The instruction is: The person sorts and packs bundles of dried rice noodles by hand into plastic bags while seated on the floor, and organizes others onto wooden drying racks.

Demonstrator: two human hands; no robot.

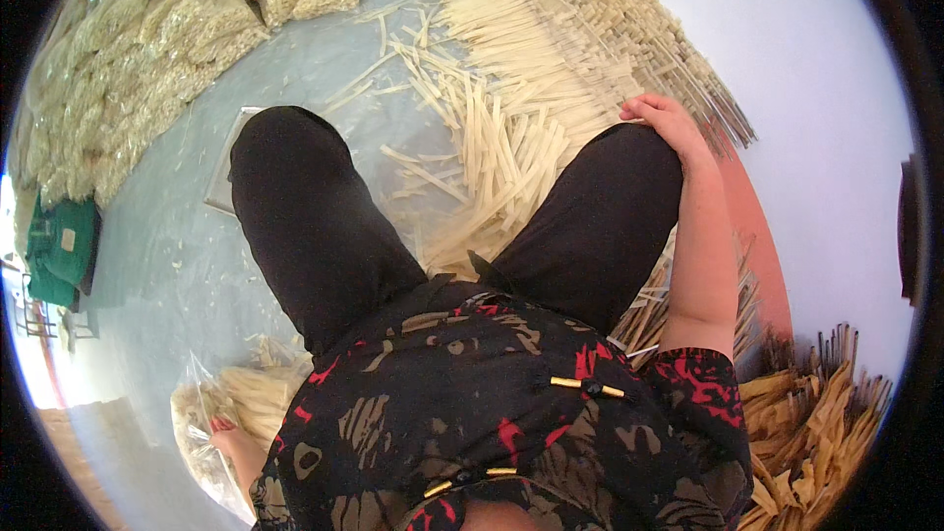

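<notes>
In the head view, the loose pile of pale strips (501, 152) lies on the grey floor (162, 256), in front of the seated person and partly between the knees. It seems to be placed there so that both hands can reach it easily. Beyond the pile and to its right, more strips lie in dense rows (580, 15), perhaps to keep them aligned. Far to the left of the pile are filled clear bags (147, 69), heaped together, maybe to leave space around it.

The two hands are well apart. The right hand (669, 123) rests over the right knee (629, 172), just beside the pile, with the forearm stretched forward and the fingers loosely bent; it seems to grip nothing. The left hand (226, 436) is low, behind and left of the pile, at a clear plastic bag (189, 408) of strips; whether it is gripping, I cannot tell.
</notes>
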